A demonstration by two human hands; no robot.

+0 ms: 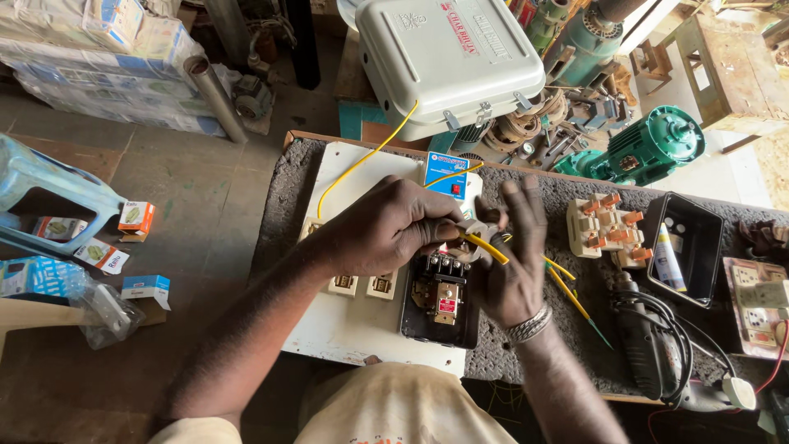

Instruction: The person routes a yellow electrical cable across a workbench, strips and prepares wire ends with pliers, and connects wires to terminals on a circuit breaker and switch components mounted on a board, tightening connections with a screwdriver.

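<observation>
Left hand: we see the left hand [393,226] curled, fingers [434,232] drawn together and pinched on a yellow wire [486,245] and on a small grey roll [475,230] that looks like tape; the roll sits right at the fingertips.
Right hand: the right hand [511,263] faces the left, fingers [518,197] spread apart and raised, thumb side touching the grey roll; we cannot tell whether it grips the roll or only steadies it. A metal bracelet [530,325] circles the wrist.
Yellow wire: it runs from between the two sets of fingertips down and away past the right hand, where more yellow strands [571,296] lie on the bench mat [279,205].
Below the fingers: a black starter unit [441,304] with open terminals lies on a white board [345,329], just under both hands.
Beyond the fingers: a small blue-and-white box [448,174] stands on the board, and farther off a grey metal enclosure [448,62] with another yellow lead [362,160] running from it.
Beside the left fingers: cream switches [362,284] sit set in the board.
Past the right hand: cream terminal blocks with orange tabs [606,226], a black tray [694,247] holding a tube, and a black power tool [645,345] with coiled cable.
</observation>
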